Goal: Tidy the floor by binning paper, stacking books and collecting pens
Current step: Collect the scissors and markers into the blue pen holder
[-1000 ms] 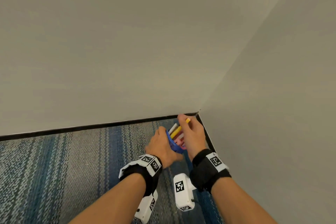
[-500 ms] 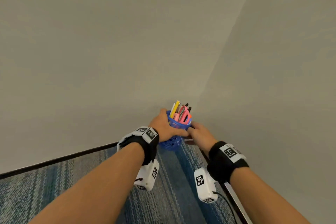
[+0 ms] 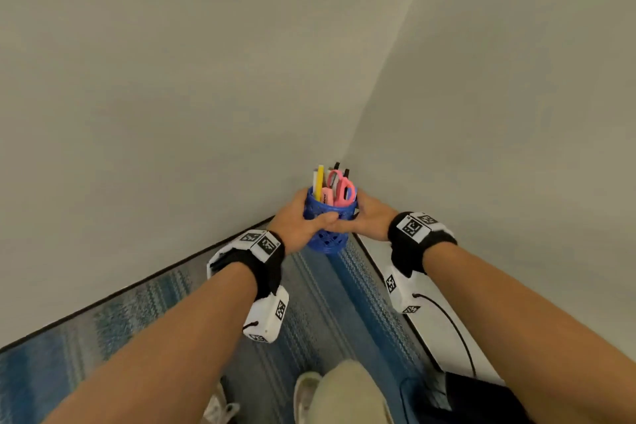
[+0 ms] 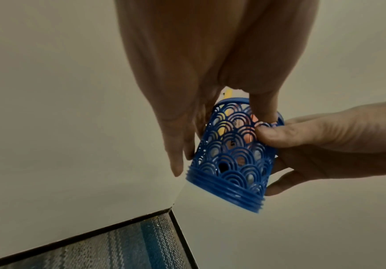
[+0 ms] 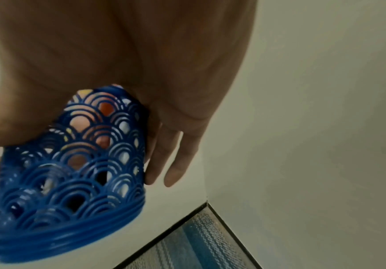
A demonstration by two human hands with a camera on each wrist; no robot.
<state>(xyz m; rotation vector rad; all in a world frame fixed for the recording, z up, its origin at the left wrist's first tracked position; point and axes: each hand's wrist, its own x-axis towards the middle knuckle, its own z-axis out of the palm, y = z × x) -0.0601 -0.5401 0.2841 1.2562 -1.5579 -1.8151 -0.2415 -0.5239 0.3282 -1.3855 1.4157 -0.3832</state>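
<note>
Closest to the camera, at the bottom of the head view, is a knee (image 3: 347, 389) in pale cloth and a light shoe (image 3: 304, 389). They are on a blue striped carpet (image 3: 144, 313). A black bag (image 3: 481, 399) lies at the bottom right, next to the wall.

Two bare arms reach forward. Each wrist has a black band (image 3: 266, 263) with a white camera box (image 3: 265, 318) under it.

Past the wrists, both hands hold one blue cup (image 3: 328, 227) (image 4: 231, 160) (image 5: 72, 172). The cup has holes in a round wave pattern. It is up in the air, above the carpet, near the corner of the room. In the wrist views it looks tilted.

The left hand (image 3: 299, 220) (image 4: 187, 81) is on the cup's left side. Its thumb lies across the front and its fingers (image 4: 176, 154) go down along the cup's side. The right hand (image 3: 370, 215) (image 5: 130, 63) (image 4: 325, 145) is on the right side. Its thumb presses the front and its fingers (image 5: 171, 160) curl round the back. The two thumbs touch. So both hands are clamped on the cup.

Inside the cup stand a yellow pen (image 3: 319, 181), a white pen (image 3: 314, 179), two dark-tipped pens (image 3: 336, 166), a pink eraser (image 3: 326, 195) and pink scissors (image 3: 340, 188). They stick up over the rim.

Behind it all are two plain pale walls (image 3: 172, 62) that meet in a corner. A thin black strip (image 3: 137, 286) runs along the bottom of the walls.
</note>
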